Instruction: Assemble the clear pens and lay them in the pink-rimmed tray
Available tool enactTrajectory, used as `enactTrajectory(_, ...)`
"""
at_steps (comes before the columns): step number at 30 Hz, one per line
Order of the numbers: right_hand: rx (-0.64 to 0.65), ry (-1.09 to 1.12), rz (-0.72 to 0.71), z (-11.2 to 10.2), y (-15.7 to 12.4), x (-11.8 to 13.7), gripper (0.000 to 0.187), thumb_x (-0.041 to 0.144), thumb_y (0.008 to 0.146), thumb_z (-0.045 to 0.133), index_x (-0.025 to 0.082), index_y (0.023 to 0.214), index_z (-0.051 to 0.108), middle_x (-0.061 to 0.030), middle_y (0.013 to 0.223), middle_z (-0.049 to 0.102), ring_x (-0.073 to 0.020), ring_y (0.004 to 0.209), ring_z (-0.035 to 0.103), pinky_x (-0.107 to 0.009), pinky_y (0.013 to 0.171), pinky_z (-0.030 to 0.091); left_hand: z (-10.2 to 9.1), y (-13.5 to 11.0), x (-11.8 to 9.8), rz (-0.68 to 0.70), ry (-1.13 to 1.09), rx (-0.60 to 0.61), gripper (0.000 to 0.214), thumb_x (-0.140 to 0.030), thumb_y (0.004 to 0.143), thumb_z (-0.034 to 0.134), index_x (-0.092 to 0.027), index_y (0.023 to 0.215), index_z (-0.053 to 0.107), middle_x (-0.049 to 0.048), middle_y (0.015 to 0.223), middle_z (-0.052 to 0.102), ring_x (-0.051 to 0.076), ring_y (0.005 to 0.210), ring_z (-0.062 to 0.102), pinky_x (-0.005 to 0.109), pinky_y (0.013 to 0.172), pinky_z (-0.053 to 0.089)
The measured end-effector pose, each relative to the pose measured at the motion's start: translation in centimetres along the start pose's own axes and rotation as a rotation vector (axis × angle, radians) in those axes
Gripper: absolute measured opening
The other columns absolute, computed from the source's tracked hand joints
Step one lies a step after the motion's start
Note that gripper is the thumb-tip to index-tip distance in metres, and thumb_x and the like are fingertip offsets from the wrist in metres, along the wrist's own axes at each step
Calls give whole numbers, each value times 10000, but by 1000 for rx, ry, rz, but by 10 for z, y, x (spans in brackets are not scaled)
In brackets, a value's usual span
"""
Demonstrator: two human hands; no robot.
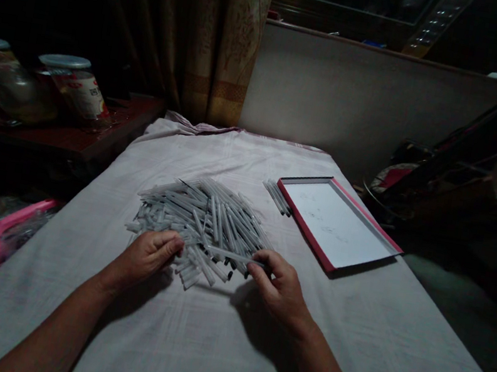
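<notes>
Left hand [148, 255]: curled on heap of pale grey plastic pen barrels [205, 217] (grip unclear).
Right hand [280, 286]: pinching one thin grey pen barrel [232, 255], level.

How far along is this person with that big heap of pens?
Barely begun, it seems. Done: only a short row of pens lies beside the red-edged tray, and the tray holds nothing. In hand: the right hand pinches a single pen at the near edge of the heap, while the left hand rests on that edge. Left: nearly everything, since the heap is large and jumbled.
</notes>
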State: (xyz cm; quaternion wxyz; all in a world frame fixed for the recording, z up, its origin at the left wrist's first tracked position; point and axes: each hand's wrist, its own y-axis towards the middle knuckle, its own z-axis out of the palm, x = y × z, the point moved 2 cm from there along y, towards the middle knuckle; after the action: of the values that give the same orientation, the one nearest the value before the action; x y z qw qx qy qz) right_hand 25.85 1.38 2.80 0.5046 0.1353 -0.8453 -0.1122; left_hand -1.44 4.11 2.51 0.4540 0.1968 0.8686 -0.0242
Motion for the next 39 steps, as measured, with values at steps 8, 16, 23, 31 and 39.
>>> enactTrajectory(8, -259, -146, 140, 4, 9, -22, 337, 411, 879, 534, 194, 679, 696, -29, 633, 677, -167, 614, 629, -243, 597, 442, 20, 1, -4, 332, 464, -263, 274, -369, 980, 491, -216, 1146, 646, 71, 1004, 680, 229, 953, 620, 377, 860, 483)
enactTrajectory(16, -113, -582, 244, 15, 39, -11, 343, 407, 931, 519, 219, 779, 762, -59, 791, 756, -179, 720, 666, -245, 611, 383, 25, -2, 5, 377, 559, -280, 276, -322, 1006, 432, -212, 1149, 641, 72, 1030, 681, 228, 979, 609, 400, 878, 470)
enactTrajectory(23, -31, -767, 275, 0, 67, -9, 399, 423, 979, 440, 219, 911, 776, -94, 948, 766, -227, 870, 685, -276, 698, 430, 25, -4, 9, 400, 534, -357, 227, -284, 996, 460, -206, 1110, 641, 70, 1000, 699, 220, 939, 631, 379, 835, 486)
enactTrajectory(31, 48, -913, 557, -28, 106, -56, 322, 291, 937, 494, 168, 1162, 689, -185, 1124, 718, -302, 1032, 678, -365, 830, 480, 26, -3, 9, 410, 499, -335, 203, -233, 980, 489, -196, 1113, 637, 66, 996, 695, 209, 926, 630, 360, 828, 495)
enactTrajectory(39, 38, -886, 613, -25, 117, -75, 302, 294, 920, 523, 121, 1089, 705, -222, 1108, 715, -310, 1048, 678, -375, 841, 481, 23, -3, 7, 426, 541, -361, 210, -241, 981, 482, -202, 1109, 644, 66, 996, 700, 216, 932, 636, 370, 830, 491)
